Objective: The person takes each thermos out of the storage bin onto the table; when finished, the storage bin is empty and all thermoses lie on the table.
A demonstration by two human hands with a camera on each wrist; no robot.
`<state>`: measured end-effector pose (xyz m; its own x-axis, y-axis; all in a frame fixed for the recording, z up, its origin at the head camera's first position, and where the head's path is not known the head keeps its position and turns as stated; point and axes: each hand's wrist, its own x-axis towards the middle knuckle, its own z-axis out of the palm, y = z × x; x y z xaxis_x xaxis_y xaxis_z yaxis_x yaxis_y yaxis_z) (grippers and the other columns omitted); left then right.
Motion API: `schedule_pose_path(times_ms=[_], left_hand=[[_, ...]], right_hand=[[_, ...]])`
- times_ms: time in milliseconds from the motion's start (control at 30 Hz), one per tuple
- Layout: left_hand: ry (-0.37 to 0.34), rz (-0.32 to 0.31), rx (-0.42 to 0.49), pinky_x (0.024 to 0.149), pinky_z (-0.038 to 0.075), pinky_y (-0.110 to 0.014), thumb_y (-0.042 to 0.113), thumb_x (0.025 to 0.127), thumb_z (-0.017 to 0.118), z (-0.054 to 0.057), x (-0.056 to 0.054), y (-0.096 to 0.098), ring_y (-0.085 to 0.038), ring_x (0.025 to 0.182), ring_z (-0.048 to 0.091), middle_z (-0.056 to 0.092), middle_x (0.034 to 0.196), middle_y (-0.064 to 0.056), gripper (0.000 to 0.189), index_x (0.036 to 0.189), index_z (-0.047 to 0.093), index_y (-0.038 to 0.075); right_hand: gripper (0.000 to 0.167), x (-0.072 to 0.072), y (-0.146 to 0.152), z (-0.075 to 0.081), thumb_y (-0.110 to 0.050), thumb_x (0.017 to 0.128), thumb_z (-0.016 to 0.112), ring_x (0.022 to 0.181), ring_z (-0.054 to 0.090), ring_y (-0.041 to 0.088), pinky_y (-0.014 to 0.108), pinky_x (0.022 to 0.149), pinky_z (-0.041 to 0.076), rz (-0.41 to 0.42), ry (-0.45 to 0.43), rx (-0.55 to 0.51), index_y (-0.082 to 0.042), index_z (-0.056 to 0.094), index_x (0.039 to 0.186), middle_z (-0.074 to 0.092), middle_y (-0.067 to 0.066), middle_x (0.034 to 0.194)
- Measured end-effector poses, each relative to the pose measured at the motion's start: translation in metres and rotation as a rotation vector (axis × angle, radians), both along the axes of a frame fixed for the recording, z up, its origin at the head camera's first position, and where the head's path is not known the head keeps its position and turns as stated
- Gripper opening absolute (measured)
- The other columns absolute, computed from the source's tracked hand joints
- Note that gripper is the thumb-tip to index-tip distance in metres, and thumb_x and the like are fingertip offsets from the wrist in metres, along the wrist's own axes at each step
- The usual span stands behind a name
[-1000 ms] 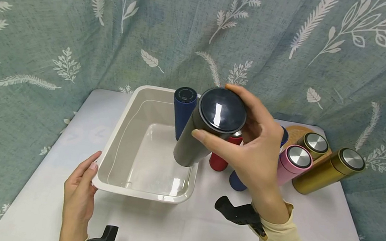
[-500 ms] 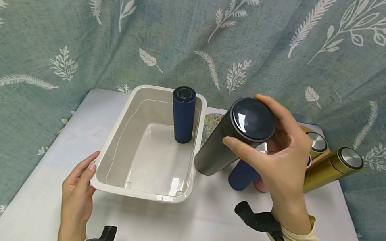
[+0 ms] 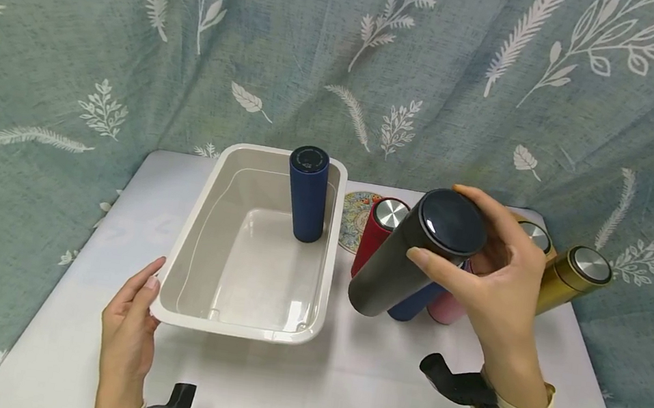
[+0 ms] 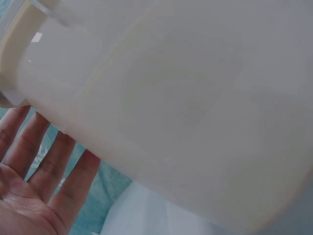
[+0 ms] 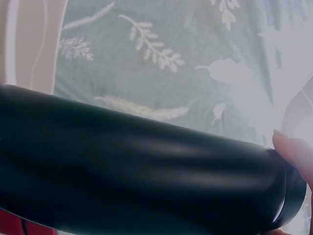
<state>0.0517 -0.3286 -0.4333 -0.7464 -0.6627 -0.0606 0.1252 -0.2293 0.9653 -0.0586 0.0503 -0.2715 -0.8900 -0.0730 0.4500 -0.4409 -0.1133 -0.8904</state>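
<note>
My right hand (image 3: 497, 275) grips a dark grey thermos bottle (image 3: 389, 267) near its black lid, thumb on one side and fingers on the other. The bottle is tilted, its base toward the lower left, in the air right of the pale plastic tub (image 3: 326, 280). In the right wrist view the dark bottle (image 5: 146, 166) spans the lower half. My left hand (image 3: 130, 330) touches the tub's near left corner. Its fingers (image 4: 73, 193) are extended against the tub's outer wall in the left wrist view. A navy thermos bottle (image 3: 307, 201) stands inside the tub's far right corner.
Right of the tub stand a red bottle (image 3: 372, 237) and a pink one (image 3: 446, 308). Partly behind the held bottle is another blue bottle (image 3: 413, 303). Farther right are gold bottles (image 3: 571, 277). A round patterned mat (image 3: 355, 218) lies behind; a leaf-print curtain (image 3: 297, 55) hangs around the table.
My right hand has carried the grey bottle from over the tub's right side to the right and slightly nearer, uncovering the navy and red bottles. My left hand stays at the tub's corner.
</note>
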Motion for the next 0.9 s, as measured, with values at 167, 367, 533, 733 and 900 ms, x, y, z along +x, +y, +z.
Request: schedule_pose_path(times_ms=[167,367,533,733,900], left_hand=[[0.003,-0.001,-0.004,0.070,0.059,-0.022,0.008,0.102,0.056,0.000,0.000,0.001,-0.009,0.099,0.070,0.072,0.121,0.001,0.036,0.135,0.059,-0.004],[0.001,0.002,-0.003,0.070,0.059,-0.022,0.008,0.102,0.056,-0.001,0.000,0.000,-0.009,0.100,0.070,0.072,0.123,0.001,0.036,0.136,0.059,-0.003],[0.003,-0.001,0.003,0.070,0.059,-0.022,0.009,0.102,0.056,0.000,0.001,0.000,-0.009,0.100,0.071,0.072,0.123,0.000,0.036,0.136,0.059,-0.003],[0.006,-0.003,0.002,0.070,0.059,-0.022,0.009,0.102,0.056,0.000,0.001,0.001,-0.009,0.100,0.071,0.072,0.123,0.000,0.036,0.136,0.059,-0.003],[0.008,-0.006,-0.003,0.069,0.059,-0.022,0.009,0.102,0.056,0.000,0.001,0.001,-0.009,0.100,0.071,0.072,0.123,-0.001,0.037,0.136,0.058,-0.003]], right_hand=[[0.074,0.000,0.012,-0.010,0.019,0.063,0.084,0.099,0.071,0.016,0.018,0.085,0.057,-0.010,-0.037,0.041,0.001,0.063,0.131,0.069,0.007,0.118],[0.075,0.003,0.024,-0.022,0.022,0.061,0.084,0.098,0.071,0.015,0.017,0.086,0.057,-0.049,-0.076,0.053,0.002,0.063,0.130,0.070,0.008,0.121],[0.075,0.005,0.036,-0.029,0.024,0.060,0.082,0.096,0.071,0.014,0.016,0.083,0.057,-0.067,-0.100,0.027,0.004,0.062,0.131,0.069,0.009,0.121],[0.076,0.010,0.050,-0.037,0.024,0.061,0.081,0.097,0.072,0.013,0.016,0.082,0.057,-0.126,-0.136,0.059,0.004,0.062,0.132,0.069,0.008,0.120],[0.076,0.014,0.061,-0.042,0.023,0.063,0.082,0.100,0.072,0.014,0.015,0.084,0.057,-0.193,-0.180,0.086,0.000,0.062,0.133,0.070,0.007,0.122]])
